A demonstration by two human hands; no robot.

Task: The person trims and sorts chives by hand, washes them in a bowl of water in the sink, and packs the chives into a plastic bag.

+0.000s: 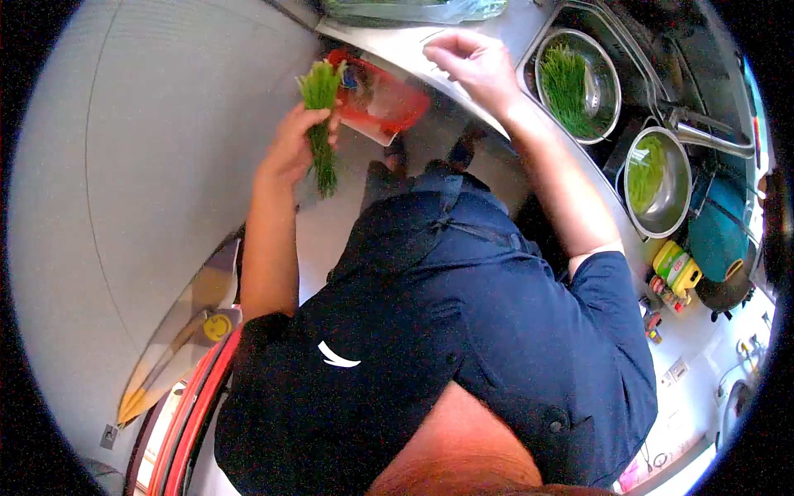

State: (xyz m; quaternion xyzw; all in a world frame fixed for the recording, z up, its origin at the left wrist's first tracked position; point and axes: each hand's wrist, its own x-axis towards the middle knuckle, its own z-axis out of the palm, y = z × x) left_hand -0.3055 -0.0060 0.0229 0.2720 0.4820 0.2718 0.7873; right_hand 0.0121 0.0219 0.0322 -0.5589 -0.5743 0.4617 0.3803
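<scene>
My left hand is closed around an upright bunch of thin green stalks that look like garlic chives, their pale cut ends at the top. Below and beside the bunch stands a red bin with some litter-like contents, partly blurred. Over the edge of the light counter, my right hand has its thumb and fingers drawn together in a pinch. Whatever may be between those fingertips is too small to make out.
In the sink to the right, a steel colander holds more green stalks. Next to it is a steel bowl with pale green pieces, near the faucet. A plastic bag of greens lies at the top. Yellow bottles stand right.
</scene>
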